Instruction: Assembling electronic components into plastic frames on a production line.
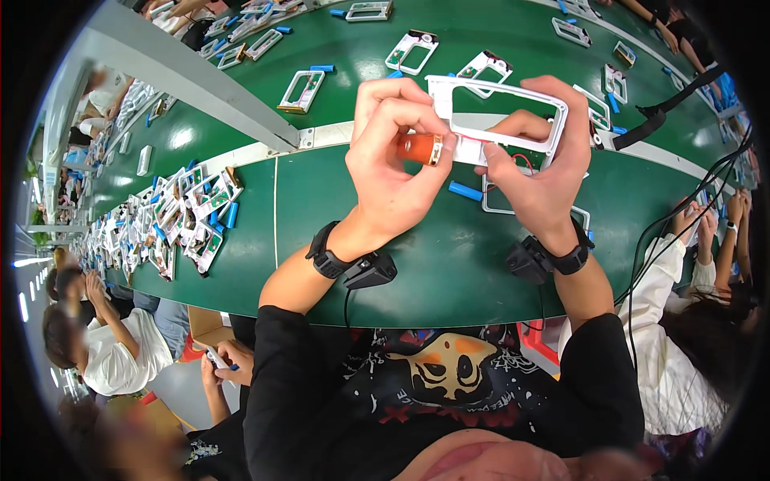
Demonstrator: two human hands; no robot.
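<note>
A white plastic frame (507, 90) with a large rounded window is held up over the green table in front of me. My right hand (545, 180) is closed around its right side, thumb on the lower rail and fingers over the far edge and behind. My left hand (393, 172) is closed at the frame's left end, pinching an orange part with a gold-coloured edge (419, 148) close against it. A thin red wire (523, 163) shows by my right thumb. On the table below lie a blue cylindrical cell (465, 191) and another white frame (497, 205), partly hidden by my right hand.
A large heap of white frames (172, 212) with blue cells covers the table at left. More frames (301, 90) lie spread on the green surface (345, 48) beyond the pale rail. A grey metal post (200, 80) rises at upper left. Black cables (674, 208) hang at right; co-workers sit on both sides.
</note>
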